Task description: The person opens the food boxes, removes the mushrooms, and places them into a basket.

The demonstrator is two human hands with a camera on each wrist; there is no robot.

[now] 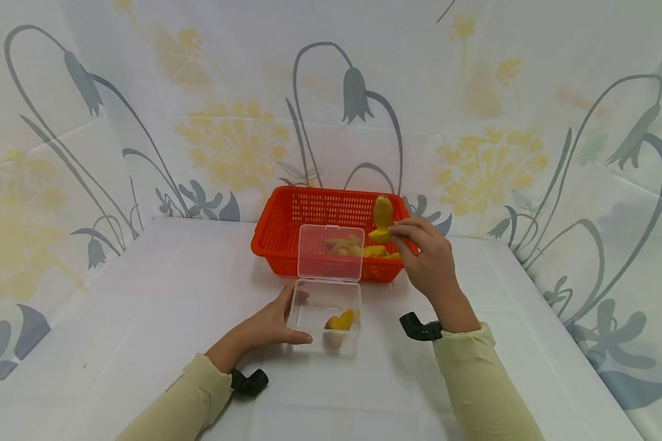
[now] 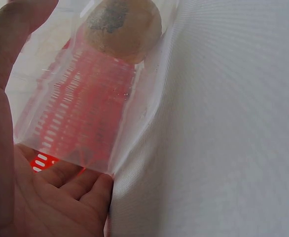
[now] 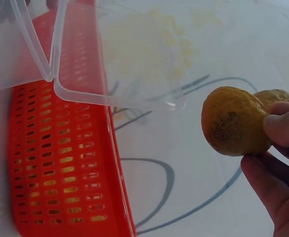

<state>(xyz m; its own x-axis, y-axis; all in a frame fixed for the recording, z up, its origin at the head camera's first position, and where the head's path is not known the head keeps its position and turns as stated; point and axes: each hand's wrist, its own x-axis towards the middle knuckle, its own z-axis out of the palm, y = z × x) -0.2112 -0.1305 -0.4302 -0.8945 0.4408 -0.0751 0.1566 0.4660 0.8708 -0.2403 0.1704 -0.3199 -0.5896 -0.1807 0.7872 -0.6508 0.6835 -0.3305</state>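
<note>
In the head view, my right hand (image 1: pixel 427 254) holds a yellow, knobby piece of ginger (image 1: pixel 383 214) above the right side of the red basket. Thumb and fingertips pinch it; the right wrist view shows a dark rough patch on the ginger (image 3: pixel 233 121). My left hand (image 1: pixel 267 321) grips the left side of a clear plastic box (image 1: pixel 317 300), thumb at the front and fingers toward the back. The box's hinged lid (image 1: pixel 330 254) stands raised. Another ginger piece (image 1: pixel 342 321) lies inside, toward the front right.
Behind the box stands a red perforated basket (image 1: pixel 273 226) with several yellow pieces of ginger (image 1: pixel 374 251) in it. The raised lid overlaps its front. A white cloth (image 1: pixel 160 318) covers the table, and a flower-patterned curtain (image 1: pixel 232 79) hangs behind.
</note>
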